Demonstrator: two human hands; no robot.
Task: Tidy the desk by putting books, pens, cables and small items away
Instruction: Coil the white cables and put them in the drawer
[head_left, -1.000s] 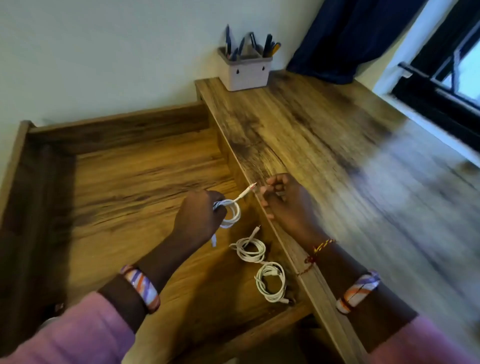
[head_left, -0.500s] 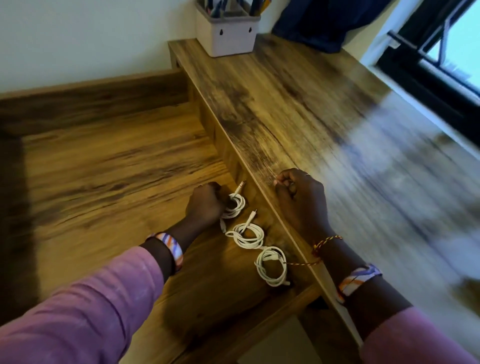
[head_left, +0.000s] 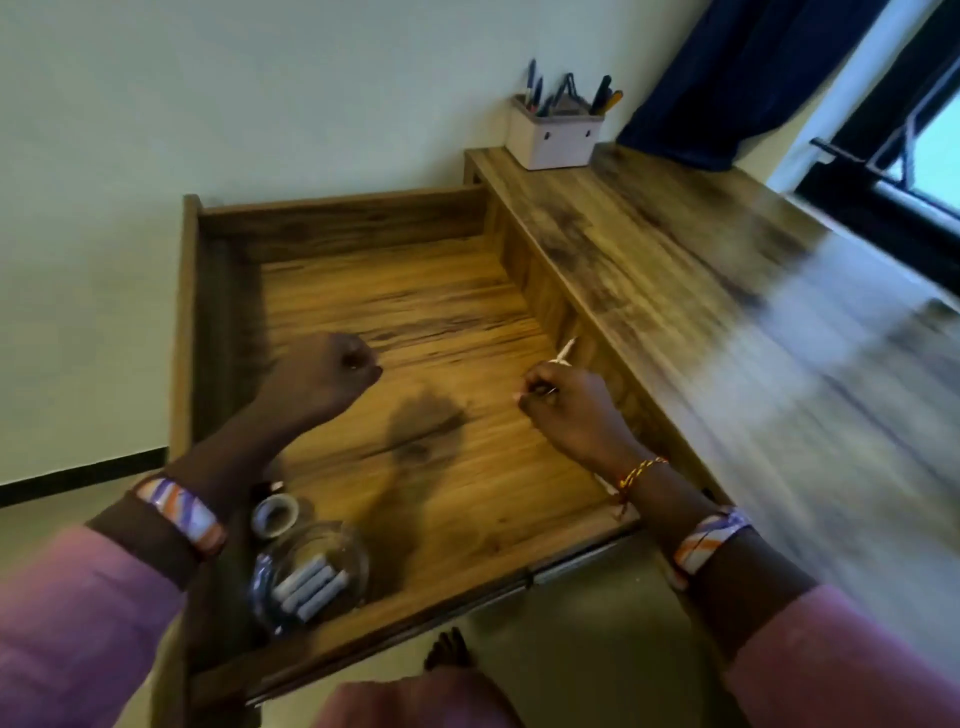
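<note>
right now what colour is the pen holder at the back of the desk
Pale pinkish white pen holder, head view.

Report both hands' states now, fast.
Left hand: fingers curled, holding nothing visible.
Right hand: grip closed on a white cable end that sticks out above the knuckles, over the open drawer.

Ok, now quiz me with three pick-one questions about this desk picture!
1. Where is the pen holder? A in the drawer; B on the desk top by the wall; C on the floor.
2. What colour are the sleeves? A pink; B green; C black.
3. What is the right hand doing? A lying flat; B holding a book; C pinching a white cable end.
Answers: B, it stands at the desk's far corner; A, both arms show pink cloth; C, its fingers curl round the white tip.
</note>
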